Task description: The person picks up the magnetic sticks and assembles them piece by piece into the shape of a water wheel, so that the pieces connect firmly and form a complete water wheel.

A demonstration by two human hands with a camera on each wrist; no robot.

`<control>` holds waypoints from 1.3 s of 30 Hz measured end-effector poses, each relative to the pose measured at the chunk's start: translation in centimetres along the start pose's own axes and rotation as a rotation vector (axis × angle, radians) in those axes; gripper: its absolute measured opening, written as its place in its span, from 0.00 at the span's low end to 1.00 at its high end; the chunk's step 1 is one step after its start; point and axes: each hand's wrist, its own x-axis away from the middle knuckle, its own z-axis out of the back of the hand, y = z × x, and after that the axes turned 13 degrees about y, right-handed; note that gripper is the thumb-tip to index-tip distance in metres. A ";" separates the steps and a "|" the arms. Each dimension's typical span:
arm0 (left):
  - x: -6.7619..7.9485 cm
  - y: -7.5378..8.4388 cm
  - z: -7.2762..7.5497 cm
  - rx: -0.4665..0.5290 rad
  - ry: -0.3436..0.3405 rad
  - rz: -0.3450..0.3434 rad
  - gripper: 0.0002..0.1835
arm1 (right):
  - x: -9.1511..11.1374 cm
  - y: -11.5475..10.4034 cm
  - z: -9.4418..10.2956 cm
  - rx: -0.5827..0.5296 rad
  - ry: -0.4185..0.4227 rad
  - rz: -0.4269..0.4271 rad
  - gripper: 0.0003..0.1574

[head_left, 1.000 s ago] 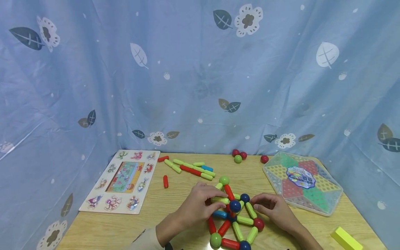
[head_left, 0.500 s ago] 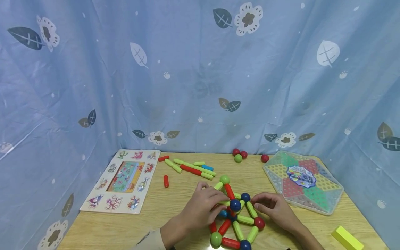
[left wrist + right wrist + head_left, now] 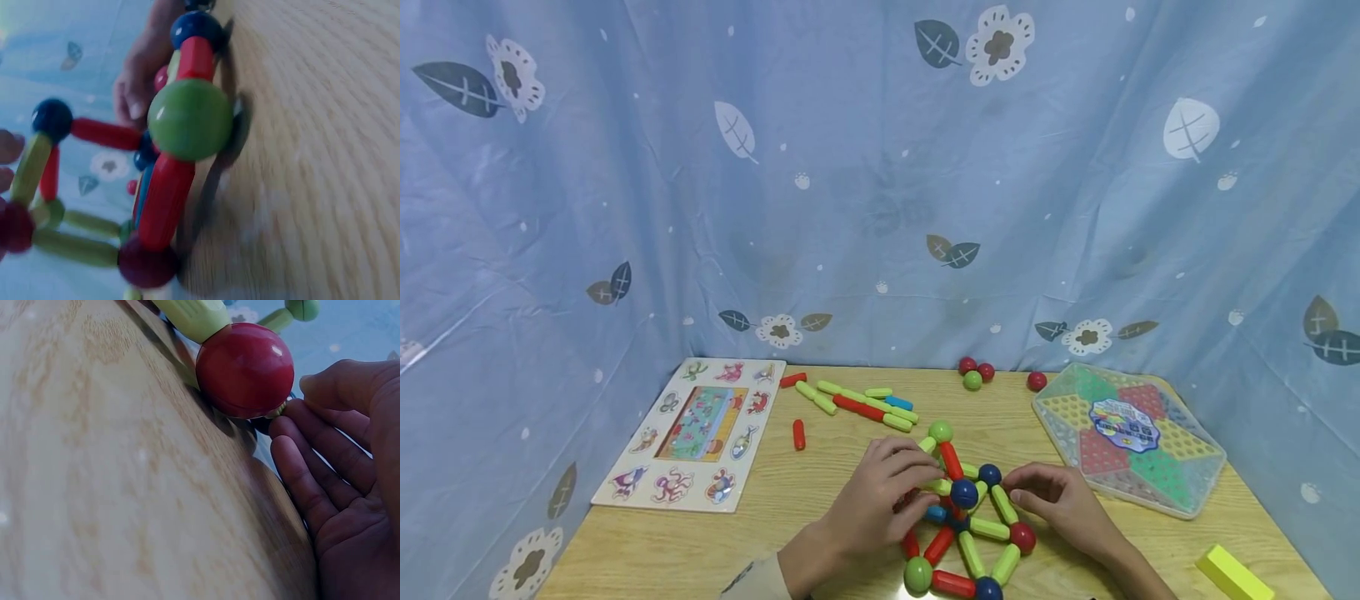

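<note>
A framework of magnetic rods and balls stands on the table, with a flat base of red, blue and yellow-green rods (image 3: 989, 528) and a raised part above it. My left hand (image 3: 880, 492) grips a dark red ball (image 3: 14, 228) in the raised part, its fingers curled around the ball and largely hiding it in the head view. A yellow-green rod (image 3: 937, 486) runs from there to a raised dark blue ball (image 3: 964, 493). My right hand (image 3: 1060, 504) lies relaxed beside the base, fingertips close to a low blue ball (image 3: 989, 474) and a red ball (image 3: 245, 370), holding nothing.
Loose rods (image 3: 859, 407) lie behind the framework, with a single red rod (image 3: 799, 434) nearer. Several balls (image 3: 973, 380) sit by the curtain. An animal puzzle board (image 3: 617, 467) is at left; a Chinese checkers box (image 3: 1172, 496) and a yellow block (image 3: 1234, 572) are at right.
My left hand has shifted its fingers and thumb around the raised part, its grip now covering the red ball. The right hand and the framework's base have stayed nearly still.
</note>
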 end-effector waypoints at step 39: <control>4.4 -11.1 6.5 0.608 -0.099 0.971 0.26 | -1.0 -0.3 -1.1 0.186 0.048 0.205 0.09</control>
